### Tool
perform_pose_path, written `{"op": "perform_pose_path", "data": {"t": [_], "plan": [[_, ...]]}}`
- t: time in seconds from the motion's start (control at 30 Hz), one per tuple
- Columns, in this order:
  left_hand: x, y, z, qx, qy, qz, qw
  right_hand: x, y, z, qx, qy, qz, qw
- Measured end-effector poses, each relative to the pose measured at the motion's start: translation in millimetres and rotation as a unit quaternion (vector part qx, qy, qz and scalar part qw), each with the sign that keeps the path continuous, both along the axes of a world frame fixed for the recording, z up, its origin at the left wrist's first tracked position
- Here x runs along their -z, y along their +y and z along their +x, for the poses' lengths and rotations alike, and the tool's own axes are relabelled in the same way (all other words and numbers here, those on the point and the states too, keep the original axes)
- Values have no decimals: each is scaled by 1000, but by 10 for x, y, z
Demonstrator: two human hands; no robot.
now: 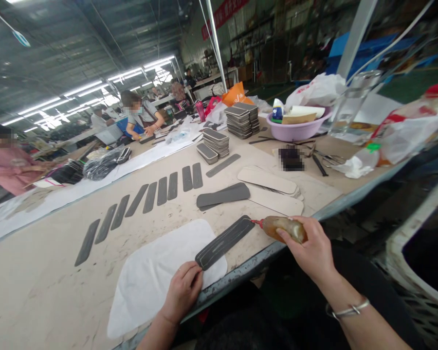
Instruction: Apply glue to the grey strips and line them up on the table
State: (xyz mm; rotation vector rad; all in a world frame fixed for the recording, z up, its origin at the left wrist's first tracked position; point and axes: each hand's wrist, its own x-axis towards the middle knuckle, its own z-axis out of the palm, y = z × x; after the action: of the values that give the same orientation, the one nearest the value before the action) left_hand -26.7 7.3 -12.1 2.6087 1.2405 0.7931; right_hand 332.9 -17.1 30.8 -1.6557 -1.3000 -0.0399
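My left hand (184, 287) pinches the near end of a dark grey rounded strip (224, 241), which lies partly over a white cloth (149, 272). Pale lines of glue run along the strip's top. In my right hand (312, 248) is a glue bottle (282, 228) with amber contents, tilted so that its red nozzle meets or nearly meets the strip's far end. Beyond the strip lie more dark pieces (222, 195) and a fanned pile of beige pieces (270, 182). A row of several dark strips (151, 197) is spread along the table to the left.
Stacks of finished-looking pads (213, 143) stand farther back. A purple basin (301, 129), a glass jar (354, 104), scissors (330, 158) and a bottle in plastic (409, 126) sit at the right. A co-worker (142, 116) handles pieces across the table. A white plastic basket (419, 257) stands beside me.
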Motion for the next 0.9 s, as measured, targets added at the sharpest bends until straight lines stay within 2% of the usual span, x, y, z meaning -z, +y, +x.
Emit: {"op": "perform_pose_path", "data": {"t": [0.2, 0.43, 0.5, 0.67, 0.77, 0.83, 0.9], "plan": [[-25, -7, 6, -3, 6, 5, 1000, -21, -82, -10, -36, 8, -4, 999], [-24, -6, 11, 1, 17, 26, 1000, 11, -65, -237, -128, 78, -44, 988], [-31, -10, 12, 0, 22, 26, 999, 29, -41, -267, -115, 82, -32, 989], [-34, -6, 12, 1, 27, 22, 999, 82, 27, -205, -35, 66, 1, 997], [-29, 0, 8, 1, 18, 13, 1000, 99, 32, -248, -85, 85, -34, 992], [-33, -11, 10, -3, 11, 7, 1000, 104, 13, -322, -132, 127, -55, 981], [-43, -36, 23, -6, 2, -1, 1000, 118, -18, -370, -144, 183, -71, 970]]}}
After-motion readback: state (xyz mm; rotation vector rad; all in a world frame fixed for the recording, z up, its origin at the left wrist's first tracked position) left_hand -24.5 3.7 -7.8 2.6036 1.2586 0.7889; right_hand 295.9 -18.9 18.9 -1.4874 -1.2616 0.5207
